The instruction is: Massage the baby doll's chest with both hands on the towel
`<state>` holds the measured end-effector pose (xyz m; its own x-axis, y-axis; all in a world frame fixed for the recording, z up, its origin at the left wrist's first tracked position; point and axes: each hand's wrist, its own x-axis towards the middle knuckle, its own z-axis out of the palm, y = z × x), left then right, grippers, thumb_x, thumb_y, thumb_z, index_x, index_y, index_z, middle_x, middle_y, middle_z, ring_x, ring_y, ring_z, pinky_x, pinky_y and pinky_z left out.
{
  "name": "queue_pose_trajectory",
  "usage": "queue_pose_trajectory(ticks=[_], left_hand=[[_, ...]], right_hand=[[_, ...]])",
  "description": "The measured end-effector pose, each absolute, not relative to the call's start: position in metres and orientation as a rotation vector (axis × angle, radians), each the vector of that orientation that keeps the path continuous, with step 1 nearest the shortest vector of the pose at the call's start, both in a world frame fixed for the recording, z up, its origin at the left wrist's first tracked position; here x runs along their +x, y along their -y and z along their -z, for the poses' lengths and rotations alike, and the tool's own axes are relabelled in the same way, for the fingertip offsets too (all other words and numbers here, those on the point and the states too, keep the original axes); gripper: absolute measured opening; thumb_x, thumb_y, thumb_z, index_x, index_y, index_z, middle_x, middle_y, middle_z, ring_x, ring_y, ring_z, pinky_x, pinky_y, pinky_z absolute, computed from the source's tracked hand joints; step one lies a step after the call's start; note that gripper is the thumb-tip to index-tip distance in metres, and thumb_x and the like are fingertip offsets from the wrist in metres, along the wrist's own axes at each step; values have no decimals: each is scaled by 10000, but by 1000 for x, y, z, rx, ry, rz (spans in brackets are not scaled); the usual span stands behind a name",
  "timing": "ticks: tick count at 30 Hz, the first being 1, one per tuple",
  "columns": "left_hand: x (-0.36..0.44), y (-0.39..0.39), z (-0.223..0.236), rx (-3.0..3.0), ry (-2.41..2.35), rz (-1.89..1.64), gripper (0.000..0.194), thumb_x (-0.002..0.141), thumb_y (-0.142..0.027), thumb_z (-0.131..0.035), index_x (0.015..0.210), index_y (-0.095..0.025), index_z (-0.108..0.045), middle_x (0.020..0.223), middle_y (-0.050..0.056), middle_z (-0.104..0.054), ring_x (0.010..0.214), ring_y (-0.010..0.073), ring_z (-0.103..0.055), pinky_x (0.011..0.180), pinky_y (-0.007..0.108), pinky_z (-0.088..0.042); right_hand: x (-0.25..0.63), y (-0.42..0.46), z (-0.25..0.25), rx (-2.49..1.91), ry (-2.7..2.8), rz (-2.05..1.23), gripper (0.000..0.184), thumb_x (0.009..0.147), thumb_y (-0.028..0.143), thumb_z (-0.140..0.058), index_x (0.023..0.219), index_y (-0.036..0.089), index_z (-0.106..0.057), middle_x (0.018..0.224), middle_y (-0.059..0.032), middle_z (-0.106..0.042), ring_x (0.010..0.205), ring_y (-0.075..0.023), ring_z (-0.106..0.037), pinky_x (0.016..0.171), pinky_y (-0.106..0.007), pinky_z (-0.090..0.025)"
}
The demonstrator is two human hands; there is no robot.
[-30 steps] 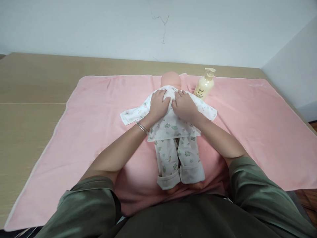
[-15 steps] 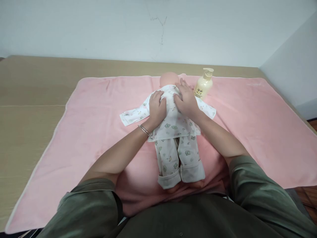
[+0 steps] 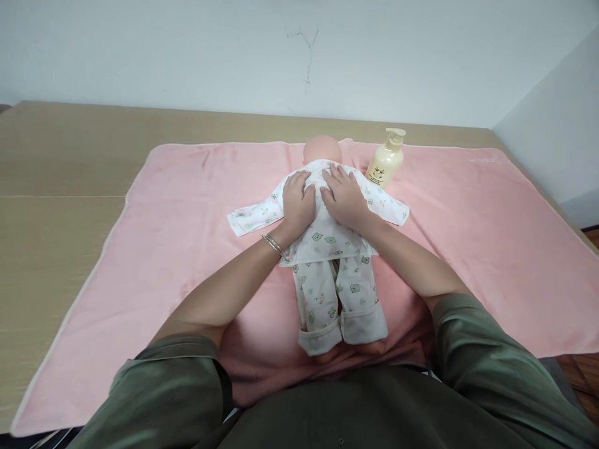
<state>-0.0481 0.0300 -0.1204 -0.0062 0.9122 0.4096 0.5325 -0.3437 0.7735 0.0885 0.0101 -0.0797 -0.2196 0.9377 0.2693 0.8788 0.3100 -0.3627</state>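
Note:
A baby doll (image 3: 322, 149) lies face down on a pink towel (image 3: 178, 206), its bald head pointing away from me. It wears a white printed top (image 3: 327, 240) and matching trousers (image 3: 337, 299) with turned-up cuffs. My left hand (image 3: 297, 202) rests flat on the left side of the doll's upper back, fingers stretched out. A thin bangle sits on that wrist. Beside it, my right hand (image 3: 344, 198) lies flat on the right side of the back, fingers spread toward the neck. Neither hand holds anything.
A cream pump bottle (image 3: 384, 161) stands on the towel just right of the doll's head. The towel covers a light wooden table (image 3: 56, 168) set against a pale wall. My green sleeves fill the bottom of the view.
My right hand slid up toward the doll's neck, then came back down to the upper back. My left hand stayed almost in place on the left shoulder blade.

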Motion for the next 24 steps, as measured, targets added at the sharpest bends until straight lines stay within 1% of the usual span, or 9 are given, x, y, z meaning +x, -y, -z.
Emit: queue_pose_trajectory(ticks=[2,5,8,10,12,16,20,22,24], left_hand=[[-48,-31,121,1887,-1497,-1294,410,845,-249,-426,1180,-148,-639,1314,131,-648,1276,267,-551,1165,436,-388],[-49,-32,121,1915,-1504,-1275,405,843,-251,-421,1171,-168,-643,1297,120,-662,1256,270,-565,1155,454,-398],[-48,-33,121,1945,-1512,-1248,422,848,-254,-409,1185,-153,-641,1310,128,-657,1267,267,-562,1163,449,-391],[-48,-34,120,1970,-1519,-1220,442,851,-251,-400,1208,-137,-635,1338,136,-641,1294,264,-547,1180,442,-374],[-50,-37,118,2003,-1514,-1173,460,855,-254,-395,1231,-124,-627,1363,141,-626,1317,259,-533,1193,434,-356],[-59,-47,109,2093,-1486,-1059,470,866,-290,-409,1229,-95,-636,1347,162,-636,1300,280,-553,1167,441,-385],[-60,-53,92,2128,-1568,-1117,437,883,-272,-392,1185,-106,-661,1298,158,-666,1269,300,-569,1147,485,-393],[-51,-51,81,2052,-1520,-1216,412,901,-288,-389,1172,-148,-665,1301,117,-673,1271,277,-570,1156,473,-390],[-35,-51,69,1874,-1344,-1290,401,931,-364,-385,1139,-180,-674,1292,90,-681,1257,253,-590,1146,435,-417]], right_hand=[[86,-7,79,-1644,2187,-214,543,944,265,-391,1439,49,-456,1561,-193,-409,1488,-339,-312,1226,-567,-221],[84,-3,75,-1634,2172,-191,528,944,248,-385,1433,66,-469,1573,-177,-395,1497,-329,-293,1223,-545,-242],[84,-3,77,-1650,2122,-106,505,966,240,-330,1426,98,-482,1591,-149,-373,1515,-315,-253,1237,-555,-187],[84,-5,79,-1683,2132,-113,505,980,257,-308,1429,103,-478,1584,-144,-388,1501,-329,-280,1233,-571,-181],[82,-5,79,-1719,2185,-154,517,984,271,-313,1450,92,-447,1584,-161,-382,1485,-349,-306,1222,-587,-200],[85,10,57,-1695,2398,-263,564,964,285,-380,1494,93,-373,1611,-205,-302,1498,-385,-270,1195,-608,-253],[103,29,16,-1554,2485,-472,492,965,289,-346,1398,120,-505,1537,-175,-447,1433,-316,-417,1161,-483,-383],[121,30,-2,-1555,2346,-461,492,954,275,-348,1398,132,-504,1515,-142,-487,1407,-288,-455,1164,-467,-394],[144,23,-12,-1614,2155,-350,515,934,250,-364,1424,140,-476,1532,-116,-471,1440,-289,-410,1198,-496,-351]])
